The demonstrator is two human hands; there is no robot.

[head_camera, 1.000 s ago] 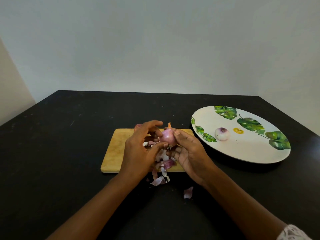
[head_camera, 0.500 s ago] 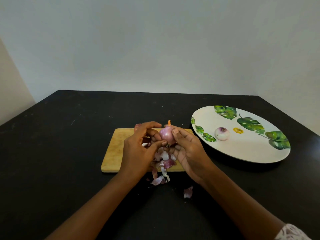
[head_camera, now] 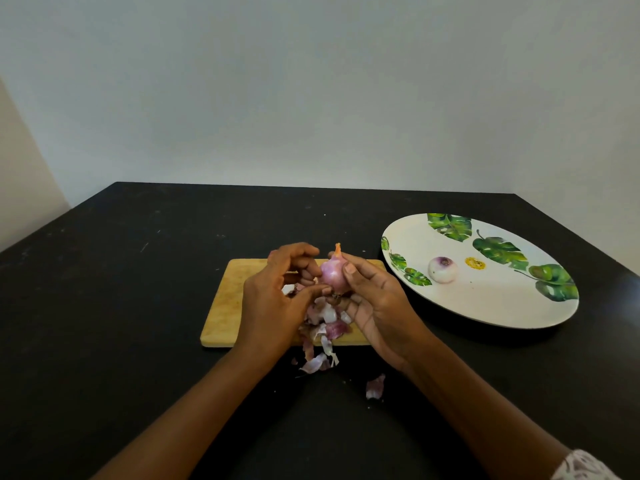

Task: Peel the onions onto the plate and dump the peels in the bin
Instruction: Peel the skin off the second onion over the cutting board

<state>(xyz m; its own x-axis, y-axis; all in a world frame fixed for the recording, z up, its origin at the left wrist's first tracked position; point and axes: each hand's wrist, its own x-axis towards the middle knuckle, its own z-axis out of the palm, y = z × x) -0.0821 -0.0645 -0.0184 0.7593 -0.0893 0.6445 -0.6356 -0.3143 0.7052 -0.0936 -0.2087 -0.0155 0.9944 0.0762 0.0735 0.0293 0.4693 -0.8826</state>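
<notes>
A small purple onion (head_camera: 333, 274) with an orange tip is held upright above the wooden cutting board (head_camera: 228, 299). My right hand (head_camera: 375, 303) grips it from the right, thumb on its side. My left hand (head_camera: 273, 296) pinches at its lower left, thumb at the base. A pile of purple and white peels (head_camera: 325, 323) lies on the board's near edge and spills onto the table. One peeled onion (head_camera: 443, 269) rests on the leaf-patterned white plate (head_camera: 502, 303) at the right.
The black table (head_camera: 121, 306) ends at a pale wall behind. A loose peel (head_camera: 375, 386) lies on the table near my right forearm. No bin is in view.
The onion has risen slightly and turned in my hands. My left thumb has shifted down to its base.
</notes>
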